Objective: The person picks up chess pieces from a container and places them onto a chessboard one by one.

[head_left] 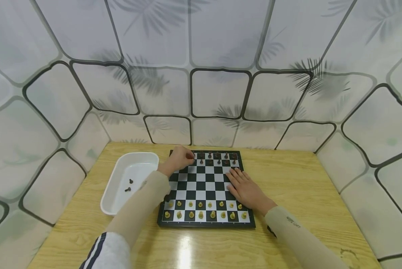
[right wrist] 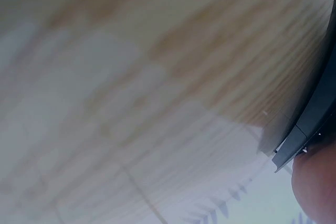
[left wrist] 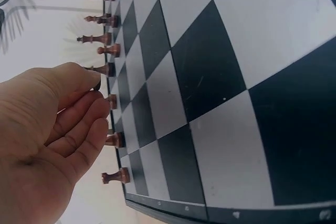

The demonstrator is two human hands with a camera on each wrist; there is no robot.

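A black-and-white chessboard (head_left: pixel 201 177) lies on the table. At its far left part, my left hand (head_left: pixel 178 160) pinches a small dark chess piece (left wrist: pixel 96 85) between thumb and fingertips; most of the piece is hidden. Brown chess pieces stand along the far rows, with a rook (left wrist: pixel 115 176) at the corner nearest the left wrist camera. My right hand (head_left: pixel 248 191) rests on the board's right edge with fingers straight. Two rows of yellow pieces (head_left: pixel 201 215) stand at the near side. In the right wrist view, the board's dark edge (right wrist: pixel 310 114) shows beside part of that hand.
To the left of the board is a white plastic tray (head_left: pixel 107 190) with two dark pieces (head_left: pixel 128 189) lying in it. The wooden table (head_left: pixel 288 175) runs up to a stone-patterned curtain wall (head_left: pixel 217 93) at the back and both sides.
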